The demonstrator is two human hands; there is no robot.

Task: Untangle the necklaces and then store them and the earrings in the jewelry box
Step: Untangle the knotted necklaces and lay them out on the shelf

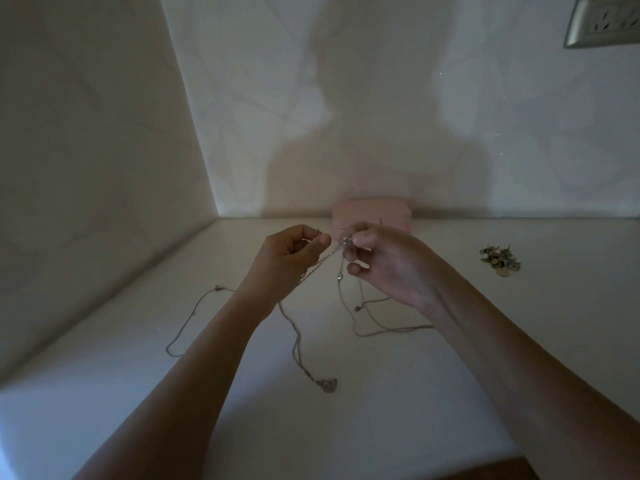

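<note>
Head view, dim: the left hand [287,258] and right hand [388,268], close together, each pinched the tangled necklaces [328,257] above the bench [415,393], with loops trailing onto it; their number was unclear. One pink jewelry box [391,211] sat partly hidden behind the hands; the earrings [500,260] lay well to the right in a blurred heap that could not be counted

The right hand [388,268] hides part of the pink jewelry box's [374,210] front. Just in front of the box, the necklaces [327,258] cross between the fingers, too thin and dark to tell apart. Right of the box, the earrings [499,259] make a heap too small to count.
</note>
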